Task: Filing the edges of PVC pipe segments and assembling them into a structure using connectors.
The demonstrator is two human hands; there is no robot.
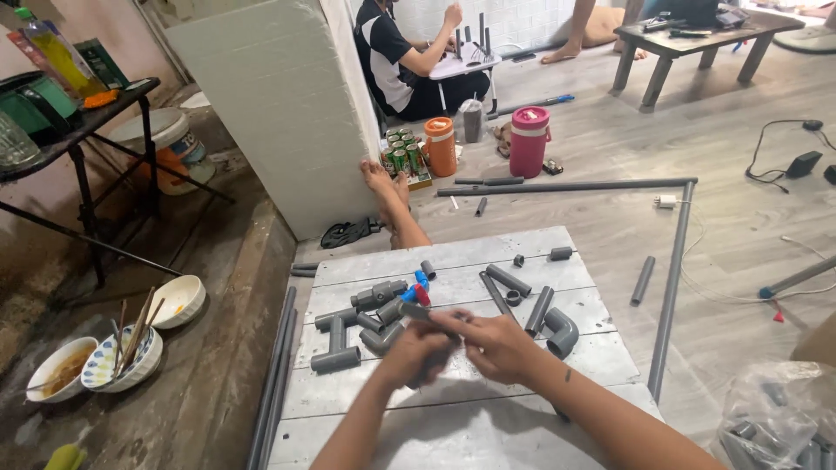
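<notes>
grey pipe piece [416, 311] held over board [453, 409] centre, both hands closed on it: left hand [424, 352] wraps lower end, right hand [501, 344] pinches upper part. fitting onto it looks under way, joint hidden by fingers. loose fittings [366, 318] heaped just left, elbow [562, 331] and short pipes [522, 292] right, mostly unjoined. long pipes [670, 270] on floor. bowls [131, 357] far left.

Home floor used as makeshift workshop: grey plastic pipe fittings [366, 318] on low grey wooden board table [453, 409], long grey pipes [670, 278] on wood-plank floor, used ceramic bowls with chopsticks [131, 352], pink lidded jug [529, 141].
</notes>
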